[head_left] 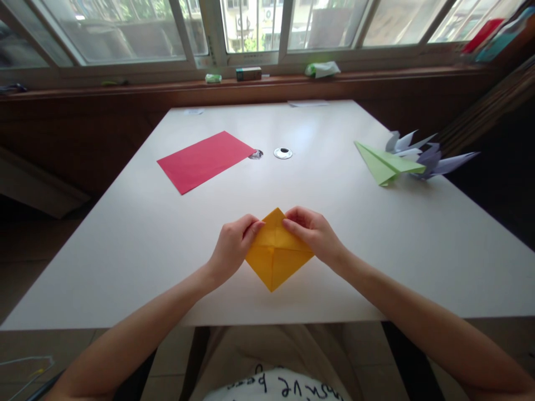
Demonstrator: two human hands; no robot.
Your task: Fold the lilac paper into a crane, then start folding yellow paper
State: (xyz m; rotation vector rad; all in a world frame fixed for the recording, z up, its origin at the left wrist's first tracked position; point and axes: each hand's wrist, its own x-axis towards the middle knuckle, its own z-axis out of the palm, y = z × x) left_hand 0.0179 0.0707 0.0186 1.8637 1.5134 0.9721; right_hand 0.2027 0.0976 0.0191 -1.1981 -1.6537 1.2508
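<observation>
Fingertips of both hands pinch top flaps of yellow folded paper (276,253), clamped on it from either side. Head view: I see left hand (232,245) at paper's 9 o'clock, right hand (313,234) at 2 o'clock, pressing flaps toward centre crease, likely to keep fold flat on white table (125,239). Red sheet (204,160) at 11 o'clock, well apart. Green paper plane (387,164) and lilac folded shapes (426,156) at 2 o'clock, touching, parked clear of hands.

Both hands low, fingertips pinching: left (232,245), right (313,234).
</observation>
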